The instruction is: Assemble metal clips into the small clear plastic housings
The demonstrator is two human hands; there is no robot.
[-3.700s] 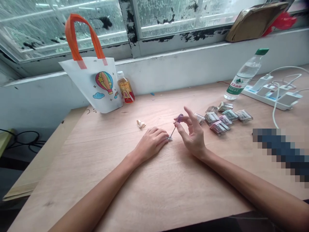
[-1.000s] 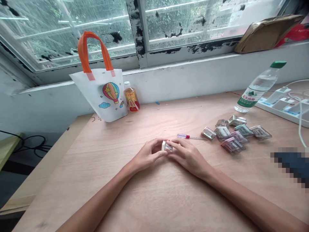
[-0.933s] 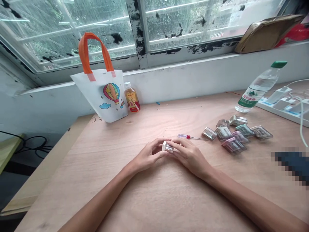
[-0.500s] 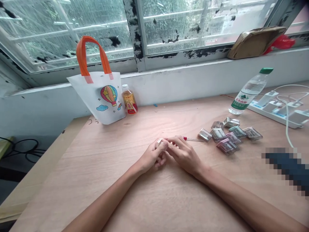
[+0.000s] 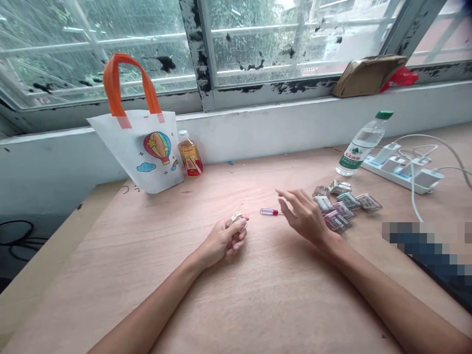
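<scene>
My left hand (image 5: 224,236) is closed around a small clear pencil sharpener (image 5: 236,217) with a pale edge; the fingers cover most of it. My right hand (image 5: 304,216) is raised to the right with its fingers spread, holding nothing. It partly covers a screwdriver (image 5: 269,212) with a clear and red handle, lying on the wooden table (image 5: 221,300). Just beyond the right hand, several see-through pencil sharpeners (image 5: 348,200) lie in a loose pile, some tinted pink or green.
A white bag (image 5: 129,152) with orange handles and an orange drink bottle (image 5: 191,157) stand by the wall. To the right are a water bottle (image 5: 363,145), a power strip (image 5: 401,174) with cables, and a blurred-out dark object (image 5: 435,260).
My right hand has left the pencil sharpener and moved right toward the pile, its fingers opening. My left hand keeps hold of the sharpener. The view has shifted slightly.
</scene>
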